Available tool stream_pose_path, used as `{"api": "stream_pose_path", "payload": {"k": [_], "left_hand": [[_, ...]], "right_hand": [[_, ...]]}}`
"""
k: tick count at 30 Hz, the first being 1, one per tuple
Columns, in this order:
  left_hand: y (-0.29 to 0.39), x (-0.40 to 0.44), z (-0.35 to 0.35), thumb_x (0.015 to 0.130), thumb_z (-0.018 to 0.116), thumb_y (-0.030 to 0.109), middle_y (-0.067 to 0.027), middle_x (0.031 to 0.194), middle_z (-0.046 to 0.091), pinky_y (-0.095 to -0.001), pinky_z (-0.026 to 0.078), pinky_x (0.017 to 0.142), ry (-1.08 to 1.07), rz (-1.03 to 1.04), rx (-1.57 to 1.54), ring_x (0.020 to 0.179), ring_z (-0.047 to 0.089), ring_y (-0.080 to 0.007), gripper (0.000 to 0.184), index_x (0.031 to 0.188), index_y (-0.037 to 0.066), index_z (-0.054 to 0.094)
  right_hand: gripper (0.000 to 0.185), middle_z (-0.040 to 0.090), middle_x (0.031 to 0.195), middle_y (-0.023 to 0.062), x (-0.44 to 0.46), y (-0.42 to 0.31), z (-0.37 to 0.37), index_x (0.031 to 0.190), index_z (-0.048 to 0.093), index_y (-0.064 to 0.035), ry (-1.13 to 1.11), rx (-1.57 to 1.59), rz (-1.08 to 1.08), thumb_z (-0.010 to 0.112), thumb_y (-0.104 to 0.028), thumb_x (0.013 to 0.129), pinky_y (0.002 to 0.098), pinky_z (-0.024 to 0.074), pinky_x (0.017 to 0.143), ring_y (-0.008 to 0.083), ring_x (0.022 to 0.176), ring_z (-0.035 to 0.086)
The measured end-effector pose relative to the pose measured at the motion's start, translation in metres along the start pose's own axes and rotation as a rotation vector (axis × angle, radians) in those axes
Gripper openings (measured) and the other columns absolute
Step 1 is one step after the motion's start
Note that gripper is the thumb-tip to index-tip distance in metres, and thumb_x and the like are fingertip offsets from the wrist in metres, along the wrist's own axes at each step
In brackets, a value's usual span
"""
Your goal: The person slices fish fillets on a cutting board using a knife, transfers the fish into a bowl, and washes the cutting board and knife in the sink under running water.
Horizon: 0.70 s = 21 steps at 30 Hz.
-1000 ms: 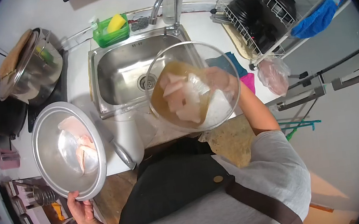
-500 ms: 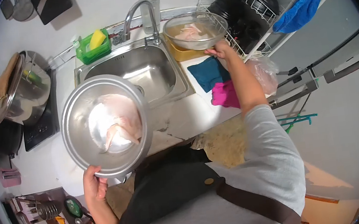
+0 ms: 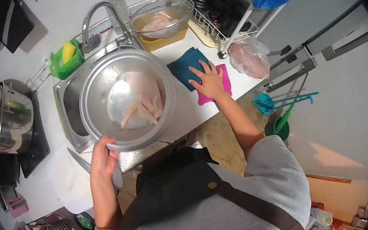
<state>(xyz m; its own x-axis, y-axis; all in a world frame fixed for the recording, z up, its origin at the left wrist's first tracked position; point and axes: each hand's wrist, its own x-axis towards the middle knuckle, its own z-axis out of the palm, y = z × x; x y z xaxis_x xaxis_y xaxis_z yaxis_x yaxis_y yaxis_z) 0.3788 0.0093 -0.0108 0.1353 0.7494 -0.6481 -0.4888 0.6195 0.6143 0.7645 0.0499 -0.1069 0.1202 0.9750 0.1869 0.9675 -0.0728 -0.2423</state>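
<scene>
My left hand [image 3: 103,158] grips the near rim of a large metal bowl [image 3: 90,99], which it holds over the sink's right part and the counter edge. Inside the bowl lie pale raw chicken pieces [image 3: 141,113]. My right hand [image 3: 211,83] rests with fingers spread on a folded teal cloth [image 3: 186,68] and a pink cloth [image 3: 224,79] on the counter. Behind them, a clear glass bowl [image 3: 185,11] with more raw meat in liquid sits on a yellowish container [image 3: 163,41].
A knife [image 3: 78,159] lies on a white cutting board [image 3: 66,187] near my left wrist. The steel sink [image 3: 72,101] is partly covered by the bowl. Bagged meat [image 3: 249,58] lies at the counter's right, by the dish rack [image 3: 226,45]. A pot [image 3: 19,119] stands on the left.
My right hand has left the glass bowl and come down onto the cloths. The metal bowl has moved right in my left hand, uncovering the knife. The view has shifted too.
</scene>
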Motion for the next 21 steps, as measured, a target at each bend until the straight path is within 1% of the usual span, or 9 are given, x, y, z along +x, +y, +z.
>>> {"api": "stream_pose_path", "payload": {"k": [2,4,8,10,13,14,15,17,21], "left_hand": [[0.002,0.01,0.017,0.078,0.052,0.003,-0.0088,0.084,0.058,-0.0218,0.051,0.058,0.034,0.001,0.053,0.069,0.059,-0.0164,0.012,0.089,-0.002,0.053],[0.002,0.029,0.021,0.077,0.053,0.004,-0.0081,0.084,0.057,-0.0244,0.049,0.063,-0.1,0.006,0.157,0.074,0.058,-0.0171,0.012,0.089,0.0,0.053],[-0.013,0.054,0.057,0.075,0.055,0.006,-0.0084,0.088,0.055,-0.0292,0.047,0.071,-0.173,0.005,0.14,0.082,0.055,-0.0182,0.016,0.09,0.001,0.054],[-0.022,0.062,0.076,0.074,0.057,0.008,-0.0091,0.093,0.053,-0.034,0.046,0.079,-0.221,-0.005,0.185,0.086,0.053,-0.0199,0.02,0.092,0.001,0.053],[-0.044,0.084,0.094,0.073,0.057,0.009,-0.0105,0.097,0.051,-0.0342,0.047,0.078,-0.234,-0.043,0.211,0.086,0.053,-0.0214,0.023,0.093,-0.001,0.052],[-0.048,0.084,0.105,0.073,0.056,0.009,-0.0113,0.1,0.051,-0.0349,0.047,0.079,-0.228,-0.053,0.216,0.088,0.053,-0.0223,0.026,0.096,-0.001,0.052],[-0.053,0.086,0.116,0.073,0.056,0.01,-0.0122,0.102,0.052,-0.0356,0.048,0.079,-0.216,-0.061,0.213,0.089,0.054,-0.0231,0.028,0.099,-0.002,0.052],[-0.076,0.121,0.12,0.073,0.057,0.006,-0.0107,0.099,0.052,-0.0363,0.051,0.078,-0.363,-0.103,0.08,0.091,0.056,-0.023,0.03,0.101,-0.002,0.051],[-0.097,0.124,0.149,0.073,0.061,0.013,-0.0127,0.102,0.057,-0.0316,0.053,0.075,-0.501,-0.077,0.017,0.089,0.06,-0.0227,0.036,0.106,-0.002,0.053]], "right_hand": [[0.05,0.04,0.139,0.0079,-0.02,0.017,-0.01,0.122,0.056,-0.0312,-0.017,0.021,-0.002,0.062,-0.047,0.075,0.0667,0.0169,0.1,0.0379,0.132,0.027],[0.05,0.039,0.14,0.0057,-0.036,0.052,-0.024,0.122,0.056,-0.032,-0.114,0.101,-0.321,0.063,-0.041,0.074,0.0651,0.0156,0.102,0.0352,0.133,0.027],[0.056,0.035,0.144,0.0051,-0.018,0.095,-0.053,0.125,0.054,-0.0308,-0.288,0.133,-0.576,0.064,-0.031,0.07,0.0614,0.0163,0.104,0.035,0.135,0.025],[0.063,0.031,0.145,0.0108,-0.004,0.097,-0.059,0.129,0.05,-0.0265,-0.423,0.09,-0.687,0.064,-0.03,0.068,0.0607,0.0183,0.103,0.0373,0.134,0.026],[0.069,0.026,0.145,0.0173,0.003,0.109,-0.056,0.133,0.045,-0.0207,-0.386,0.151,-0.835,0.064,-0.032,0.067,0.0592,0.0224,0.101,0.039,0.132,0.027],[0.067,0.031,0.141,0.0206,0.001,0.108,-0.059,0.128,0.049,-0.0129,-0.303,0.117,-0.878,0.065,-0.034,0.066,0.0577,0.0273,0.098,0.0392,0.128,0.033],[0.067,0.031,0.141,0.0206,-0.005,0.109,-0.065,0.128,0.049,-0.0129,-0.305,0.118,-0.895,0.065,-0.034,0.066,0.0577,0.0273,0.098,0.0392,0.128,0.033],[0.055,0.044,0.132,0.02,-0.018,0.107,-0.076,0.118,0.057,-0.0083,0.008,0.212,-0.755,0.065,-0.029,0.068,0.0527,0.032,0.097,0.0383,0.118,0.043],[0.024,0.063,0.106,0.0157,-0.056,0.088,-0.085,0.097,0.066,-0.0021,0.471,0.228,-0.364,0.058,-0.002,0.075,0.0395,0.0428,0.089,0.0309,0.1,0.057]]}}
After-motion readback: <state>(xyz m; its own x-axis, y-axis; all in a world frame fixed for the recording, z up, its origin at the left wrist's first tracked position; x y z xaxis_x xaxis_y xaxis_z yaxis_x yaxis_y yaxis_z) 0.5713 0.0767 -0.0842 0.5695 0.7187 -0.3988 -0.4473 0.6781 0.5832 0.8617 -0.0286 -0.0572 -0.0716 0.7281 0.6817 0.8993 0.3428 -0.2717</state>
